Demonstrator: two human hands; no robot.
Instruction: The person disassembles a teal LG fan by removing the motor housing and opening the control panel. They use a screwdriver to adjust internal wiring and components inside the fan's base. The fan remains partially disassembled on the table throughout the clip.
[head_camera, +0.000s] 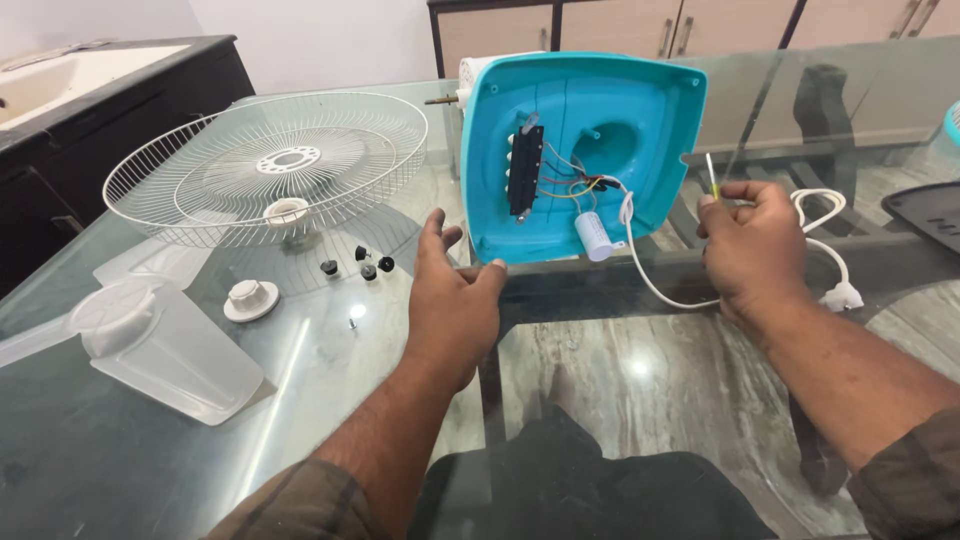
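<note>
A turquoise fan housing stands on edge on the glass table, its open inside facing me, with a black switch block, coloured wires and a white capacitor showing. My left hand rests against the housing's lower left corner, thumb touching the rim, fingers apart. My right hand is to the right of the housing, closed around a thin screwdriver whose tip points up. A white power cord runs from the housing behind that hand to a plug.
A white wire fan guard lies at the left. Near it are a translucent fan blade, a white round cap, small black knobs and a screw. A black tray sits at the right edge.
</note>
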